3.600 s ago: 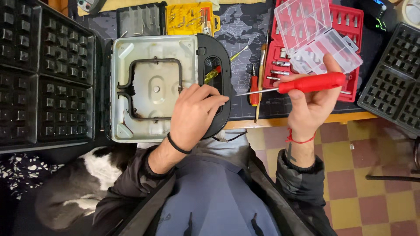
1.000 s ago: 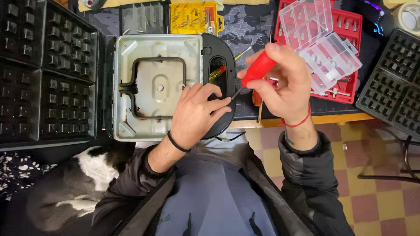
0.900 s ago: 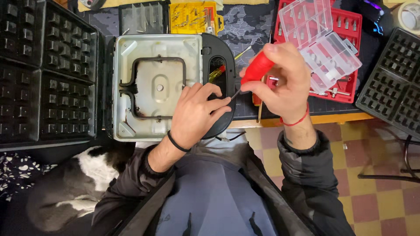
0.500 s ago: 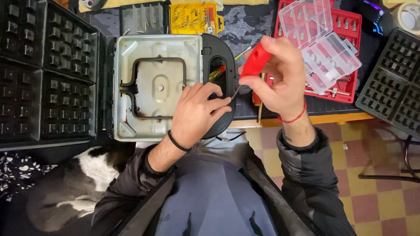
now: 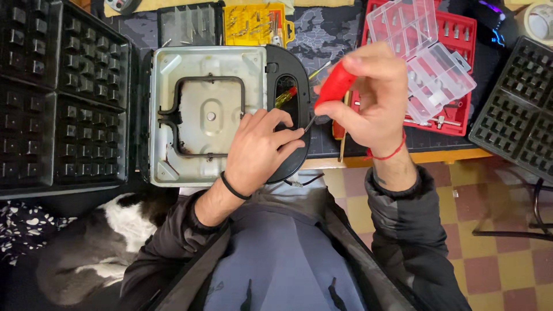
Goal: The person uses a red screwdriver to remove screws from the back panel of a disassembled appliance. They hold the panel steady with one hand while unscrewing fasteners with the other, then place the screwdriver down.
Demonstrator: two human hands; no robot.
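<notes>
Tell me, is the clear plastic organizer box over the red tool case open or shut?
Open. The clear organizer box shows two hinged halves spread apart, compartments facing up, resting on the red tool case.

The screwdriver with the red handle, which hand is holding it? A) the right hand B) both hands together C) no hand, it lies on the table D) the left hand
A: the right hand wraps around the red handle of the screwdriver, whose tip points down at the black edge of the opened waffle maker, while the left hand rests on that edge beside the tip.
</notes>
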